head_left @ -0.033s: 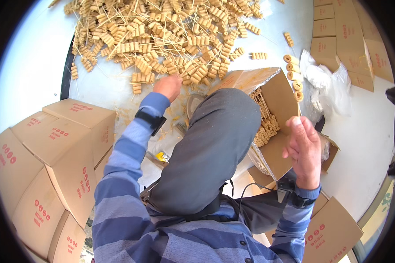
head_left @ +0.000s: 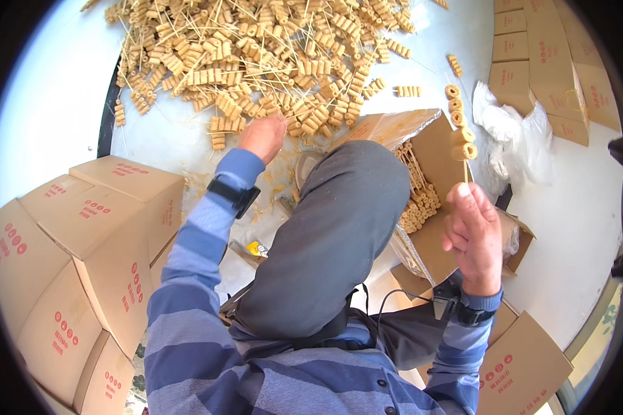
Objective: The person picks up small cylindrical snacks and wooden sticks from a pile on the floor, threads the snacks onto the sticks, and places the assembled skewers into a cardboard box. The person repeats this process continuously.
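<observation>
My right hand (head_left: 474,235) is raised at the right, thumb and fingers pinched on the bare stick of a skewer (head_left: 464,135). Several tan, ring-shaped rolls are threaded on it, and it points upward. At the near edge of a large pile of similar skewers (head_left: 256,62), my left hand (head_left: 263,137) has its fingers drawn together against the pile. Its fingertips are partly hidden, so what they pinch cannot be made out. Between my raised knee and my right hand, an open carton (head_left: 444,155) holds stacked skewers (head_left: 419,207).
Closed cardboard boxes (head_left: 111,221) are stacked at my left, and more boxes (head_left: 547,62) stand at the far right. Clear plastic bags (head_left: 509,128) lie beside the carton. My bent knee (head_left: 346,221) rises between my hands. Crumbs litter the pale surface below the pile.
The skewer in my right hand has turned slightly, its top shifting left, and the hand has moved a little left. My left hand has shifted slightly left and stays at the pile's edge.
</observation>
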Demonstrator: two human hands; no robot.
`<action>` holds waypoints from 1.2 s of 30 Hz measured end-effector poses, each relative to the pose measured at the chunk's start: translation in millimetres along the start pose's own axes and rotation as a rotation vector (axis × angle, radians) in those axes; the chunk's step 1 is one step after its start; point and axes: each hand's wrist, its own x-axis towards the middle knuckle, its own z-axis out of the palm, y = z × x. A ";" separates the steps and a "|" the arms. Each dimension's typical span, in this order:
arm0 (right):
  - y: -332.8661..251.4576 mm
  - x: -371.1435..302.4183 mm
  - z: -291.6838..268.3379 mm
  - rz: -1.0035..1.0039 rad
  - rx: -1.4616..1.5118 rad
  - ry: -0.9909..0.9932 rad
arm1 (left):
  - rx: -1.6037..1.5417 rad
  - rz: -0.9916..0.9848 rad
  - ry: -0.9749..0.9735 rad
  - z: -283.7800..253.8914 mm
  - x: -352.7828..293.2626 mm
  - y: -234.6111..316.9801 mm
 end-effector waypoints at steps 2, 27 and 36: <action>-1.2 -2.4 14.6 0.012 0.133 -0.112 | -0.192 0.252 0.354 -36.4 -19.5 33.1; 36.2 -51.4 47.0 -0.106 0.575 -0.802 | -0.080 1.077 0.410 -102.4 -168.2 215.1; 48.8 -51.3 54.3 -0.324 0.487 -0.882 | -0.241 1.049 0.163 -85.8 -185.4 216.8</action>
